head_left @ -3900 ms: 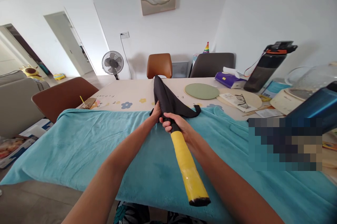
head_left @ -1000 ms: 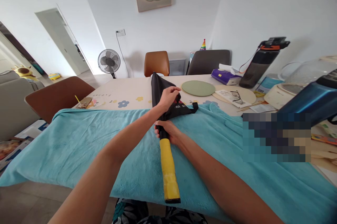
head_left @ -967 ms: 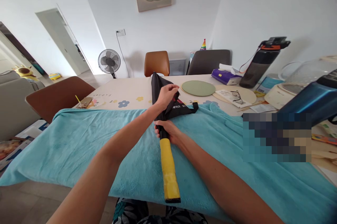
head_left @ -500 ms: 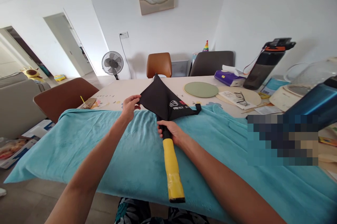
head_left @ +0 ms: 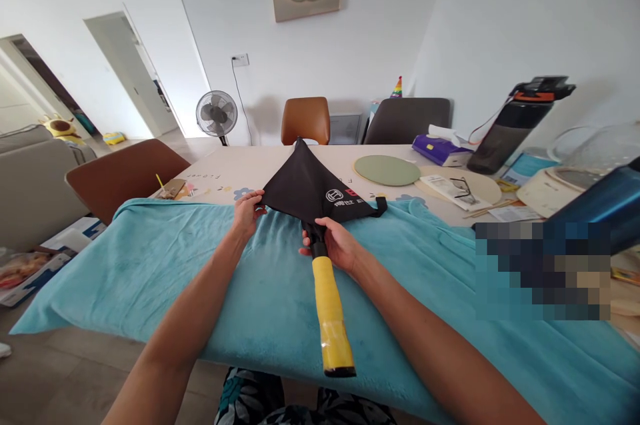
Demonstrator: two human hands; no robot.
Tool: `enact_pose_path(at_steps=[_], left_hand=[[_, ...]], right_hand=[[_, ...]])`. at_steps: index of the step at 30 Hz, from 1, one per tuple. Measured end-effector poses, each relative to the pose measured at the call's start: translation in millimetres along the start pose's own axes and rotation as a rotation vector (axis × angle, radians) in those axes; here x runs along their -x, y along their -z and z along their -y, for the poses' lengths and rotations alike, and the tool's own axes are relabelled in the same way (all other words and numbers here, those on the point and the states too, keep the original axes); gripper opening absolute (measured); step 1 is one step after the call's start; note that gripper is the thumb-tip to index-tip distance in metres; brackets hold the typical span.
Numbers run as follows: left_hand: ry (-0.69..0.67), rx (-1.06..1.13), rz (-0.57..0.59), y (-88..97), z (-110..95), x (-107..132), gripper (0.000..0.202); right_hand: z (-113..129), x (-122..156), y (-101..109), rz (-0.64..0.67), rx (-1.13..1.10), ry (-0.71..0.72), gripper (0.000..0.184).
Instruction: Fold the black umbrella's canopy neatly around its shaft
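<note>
A black umbrella [head_left: 303,182] with white and red printing lies lengthwise in front of me, its canopy loose and partly spread. Its yellow-wrapped handle [head_left: 330,315] points toward me. My left hand [head_left: 247,212] pinches the left corner of the canopy fabric. Around the shaft, just above the handle, my right hand [head_left: 337,245] is closed, thumb on top near the canopy's lower edge. A black strap [head_left: 381,207] sticks out from the canopy's right corner. Beneath the umbrella is a turquoise blanket [head_left: 200,278] draped over the table's near side.
The pale table [head_left: 240,162] extends beyond the blanket. On its right stand a green round mat [head_left: 387,170], a purple tissue pack [head_left: 440,148], glasses [head_left: 463,188], a dark bottle [head_left: 515,128] and a blue bottle [head_left: 585,205]. Chairs and a fan [head_left: 217,113] are behind and left.
My right thumb has shifted up onto the shaft close to the canopy edge. The left hand keeps its pinch on the corner, and the whole view has shifted slightly.
</note>
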State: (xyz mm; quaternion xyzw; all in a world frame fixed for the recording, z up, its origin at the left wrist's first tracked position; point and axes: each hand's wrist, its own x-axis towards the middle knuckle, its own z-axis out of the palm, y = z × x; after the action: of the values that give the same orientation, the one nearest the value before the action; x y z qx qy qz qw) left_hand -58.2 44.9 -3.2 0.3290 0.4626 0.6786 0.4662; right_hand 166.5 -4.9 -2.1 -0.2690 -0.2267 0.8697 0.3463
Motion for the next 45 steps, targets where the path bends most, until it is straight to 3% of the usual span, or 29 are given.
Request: enact_pose_path(at_steps=[15, 23, 27, 31, 36, 45], left_hand=[[0.058, 0.068, -0.004, 4.2, 1, -1, 0.020], [-0.017, 0.114, 0.039, 4.4, -8, 2, 0.018], [-0.080, 0.094, 0.016, 4.6, -11, 2, 0.017], [-0.101, -0.102, -0.079, 3.8, -8, 2, 0.018], [-0.071, -0.237, -0.105, 3.8, -2, 2, 0.020], [-0.051, -0.141, -0.131, 3.4, -5, 4, 0.019]], right_hand=[[0, -9, -4, -0.169, -0.085, 0.019, 0.008], [9, 8, -26, -0.237, 0.116, 0.027, 0.010], [3, 7, -33, -0.402, 0.341, 0.087, 0.021], [-4, 0, -30, -0.536, 0.459, 0.113, 0.024], [1, 2, -27, -0.515, 0.414, 0.124, 0.023], [6, 4, -12, -0.381, 0.147, -0.025, 0.015]])
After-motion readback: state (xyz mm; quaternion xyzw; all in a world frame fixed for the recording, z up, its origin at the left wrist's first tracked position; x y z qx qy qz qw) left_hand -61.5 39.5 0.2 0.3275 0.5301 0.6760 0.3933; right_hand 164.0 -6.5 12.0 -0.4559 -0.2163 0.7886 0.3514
